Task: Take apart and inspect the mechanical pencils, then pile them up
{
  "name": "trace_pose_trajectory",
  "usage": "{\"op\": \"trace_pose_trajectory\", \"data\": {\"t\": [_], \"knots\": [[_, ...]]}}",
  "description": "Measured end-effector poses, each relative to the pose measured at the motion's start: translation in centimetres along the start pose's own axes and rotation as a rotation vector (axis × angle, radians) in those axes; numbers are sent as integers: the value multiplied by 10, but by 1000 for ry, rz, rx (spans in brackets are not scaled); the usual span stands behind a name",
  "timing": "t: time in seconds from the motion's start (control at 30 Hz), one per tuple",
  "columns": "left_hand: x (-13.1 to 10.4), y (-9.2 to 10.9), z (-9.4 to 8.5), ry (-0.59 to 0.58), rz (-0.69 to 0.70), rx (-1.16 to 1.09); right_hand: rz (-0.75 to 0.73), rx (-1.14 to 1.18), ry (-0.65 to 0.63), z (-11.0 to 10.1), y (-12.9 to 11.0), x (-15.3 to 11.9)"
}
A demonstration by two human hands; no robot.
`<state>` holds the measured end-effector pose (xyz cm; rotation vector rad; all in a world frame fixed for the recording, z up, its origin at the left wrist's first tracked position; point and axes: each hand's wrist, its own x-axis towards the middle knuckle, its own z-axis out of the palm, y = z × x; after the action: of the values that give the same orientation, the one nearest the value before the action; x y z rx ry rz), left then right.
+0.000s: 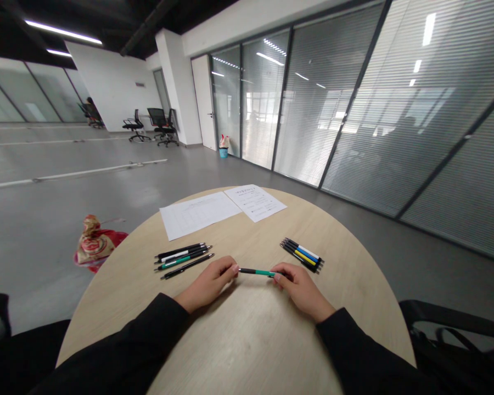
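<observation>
A green and black pen [260, 272] lies crosswise between my two hands, just above or on the round wooden table [247, 340]. My left hand [212, 282] pinches its left end with thumb and fingers. The right end is in the curled fingers of my right hand [302, 288]. Left of my left hand is a row of several pens [183, 257], mostly black, one with a white section and one with green. Beyond my right hand sits a second group of pens [302, 254] with white, blue, yellow and black sections, side by side and slanted.
Two printed sheets, a left one [200, 214] and a right one [256, 203], lie at the table's far side. A red and beige bag [96, 244] is on the floor at left. Black chair armrests flank the table. Glass partitions stand behind.
</observation>
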<state>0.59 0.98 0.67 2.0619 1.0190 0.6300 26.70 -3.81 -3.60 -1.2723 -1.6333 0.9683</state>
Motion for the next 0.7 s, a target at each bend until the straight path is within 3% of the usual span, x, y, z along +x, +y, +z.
{"op": "trace_pose_trajectory", "data": {"t": [0.33,0.7], "knots": [[2,-3,-1,-48,12,25,-7,-21,3,0,-1,0],[2,-7,-1,-17,15,2,-8,-23,-13,-1,1,0]]}}
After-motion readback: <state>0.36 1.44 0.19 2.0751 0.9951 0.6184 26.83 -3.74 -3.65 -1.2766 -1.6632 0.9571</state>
